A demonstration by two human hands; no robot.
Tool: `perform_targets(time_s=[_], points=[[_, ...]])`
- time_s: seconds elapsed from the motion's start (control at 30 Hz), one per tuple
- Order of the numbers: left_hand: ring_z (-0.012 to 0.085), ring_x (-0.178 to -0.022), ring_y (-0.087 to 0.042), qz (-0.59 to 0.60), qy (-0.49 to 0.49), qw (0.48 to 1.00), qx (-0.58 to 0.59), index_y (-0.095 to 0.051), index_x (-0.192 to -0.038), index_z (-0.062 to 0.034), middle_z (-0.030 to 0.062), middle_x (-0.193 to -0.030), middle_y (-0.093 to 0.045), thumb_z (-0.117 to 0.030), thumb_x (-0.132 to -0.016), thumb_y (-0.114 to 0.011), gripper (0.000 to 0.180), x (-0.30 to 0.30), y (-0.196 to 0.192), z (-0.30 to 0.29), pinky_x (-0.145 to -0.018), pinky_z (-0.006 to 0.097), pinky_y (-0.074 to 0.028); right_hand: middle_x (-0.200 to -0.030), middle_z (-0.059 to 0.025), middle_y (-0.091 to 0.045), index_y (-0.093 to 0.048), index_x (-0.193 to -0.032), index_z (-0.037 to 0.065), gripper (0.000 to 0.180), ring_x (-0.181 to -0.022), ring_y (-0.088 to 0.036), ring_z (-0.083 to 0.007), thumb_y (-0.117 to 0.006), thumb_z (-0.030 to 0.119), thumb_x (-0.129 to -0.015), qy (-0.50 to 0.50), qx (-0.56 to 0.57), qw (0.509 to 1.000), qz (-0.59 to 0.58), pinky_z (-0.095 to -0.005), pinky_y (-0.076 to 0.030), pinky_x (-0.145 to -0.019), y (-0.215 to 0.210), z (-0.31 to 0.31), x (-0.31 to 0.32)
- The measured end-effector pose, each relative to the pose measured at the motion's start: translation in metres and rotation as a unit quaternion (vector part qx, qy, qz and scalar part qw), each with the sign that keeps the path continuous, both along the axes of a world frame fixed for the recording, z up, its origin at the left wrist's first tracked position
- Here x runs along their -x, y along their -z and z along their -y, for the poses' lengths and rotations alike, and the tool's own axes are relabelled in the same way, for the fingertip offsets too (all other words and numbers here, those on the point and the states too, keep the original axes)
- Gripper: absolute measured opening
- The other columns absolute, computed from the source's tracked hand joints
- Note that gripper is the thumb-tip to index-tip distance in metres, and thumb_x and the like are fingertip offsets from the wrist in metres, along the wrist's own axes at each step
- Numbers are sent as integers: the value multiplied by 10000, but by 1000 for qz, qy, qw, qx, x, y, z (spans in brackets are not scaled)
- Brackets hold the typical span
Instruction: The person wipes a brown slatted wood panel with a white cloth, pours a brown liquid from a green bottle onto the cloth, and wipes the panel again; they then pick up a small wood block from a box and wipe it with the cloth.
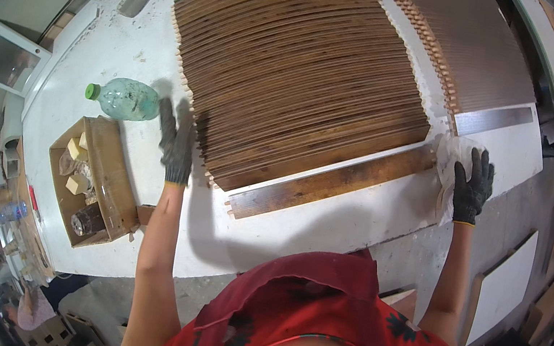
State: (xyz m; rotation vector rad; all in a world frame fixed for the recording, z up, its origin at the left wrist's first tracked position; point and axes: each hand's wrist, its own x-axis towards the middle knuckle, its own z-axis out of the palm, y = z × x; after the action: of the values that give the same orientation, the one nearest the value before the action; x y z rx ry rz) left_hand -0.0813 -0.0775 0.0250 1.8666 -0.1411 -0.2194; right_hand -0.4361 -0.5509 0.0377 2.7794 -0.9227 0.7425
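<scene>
A row of narrow dark brown wooden strips (299,81), packed side by side with pale notched ends, covers the middle of the white table. One single strip (333,190) lies apart along the row's near side. My left hand (177,140), in a dark grey glove, is at the row's left end with its fingers stretched and nothing visible in them. At the right, my right hand (472,187) wears a matching glove, its fingers spread. A crumpled whitish cloth or thin sheet (448,176) lies against its thumb side; whether the hand touches it, I cannot tell.
Left of my left hand lies a green-capped plastic bottle (129,100). Nearer stands a cardboard box (117,175) with pale blocks and a dark roll-like item. More brown strips (471,44) lie at the far right. Beyond the table's right edge stands a white panel (500,291).
</scene>
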Motion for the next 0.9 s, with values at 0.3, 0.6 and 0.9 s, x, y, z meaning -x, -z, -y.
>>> perform_targets(time_s=[0.3, 0.6, 0.9], points=[[186, -1111, -543, -153, -136, 977, 66, -393, -1429, -40, 109, -1307, -538, -24, -905, -601, 563, 181, 18, -44, -945, 309, -453, -1084, -162, -653, -630, -1190, 79, 342, -1005, -603, -348, -621, 185, -864, -16, -232, 972, -39, -418, -473, -884, 20, -57, -52], [144, -975, -582, -205, -65, 973, 87, -455, -1383, -23, 81, -1180, -596, 57, -818, -670, 610, 186, 21, -43, -803, 272, -509, -1069, -148, -651, -624, -1173, 85, 380, -990, -594, -316, -668, 177, -807, -39, -316, 947, -49, -404, -466, -893, 60, -21, -35], [143, -936, -586, -74, -141, 980, 119, -518, -1313, -24, 71, -1076, -611, 106, -808, -650, 538, 176, 25, -29, -813, 277, -525, -1287, -67, -567, -498, -1350, 28, 504, -1162, -537, -164, -612, -14, -861, -30, -633, 719, 285, -290, -429, -1001, 42, -54, -47]])
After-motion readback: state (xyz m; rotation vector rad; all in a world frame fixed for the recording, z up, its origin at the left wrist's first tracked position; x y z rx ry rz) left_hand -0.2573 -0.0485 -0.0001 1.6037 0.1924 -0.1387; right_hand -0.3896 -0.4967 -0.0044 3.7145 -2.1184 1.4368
